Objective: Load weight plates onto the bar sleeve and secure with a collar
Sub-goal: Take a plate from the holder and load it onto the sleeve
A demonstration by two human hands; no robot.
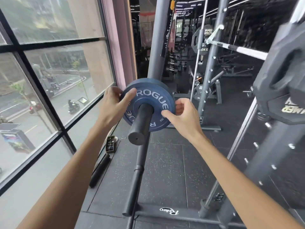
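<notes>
Left hand [112, 103] and right hand [183, 116] gripped opposite rims of the blue plate [148, 96], fingers curled over its edge. Plate sat on the bar sleeve [140, 128], well inboard of the sleeve end. Loading judged under way; next: seat it flush, then fit a collar, none seen on the sleeve

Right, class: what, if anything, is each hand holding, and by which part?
Both hold the blue plate on the bar sleeve: left hand grips its left rim, right hand its right rim.

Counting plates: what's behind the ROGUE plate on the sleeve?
The rim of a second blue plate shows just behind the ROGUE plate. Its face and the sleeve further in are covered.
</notes>
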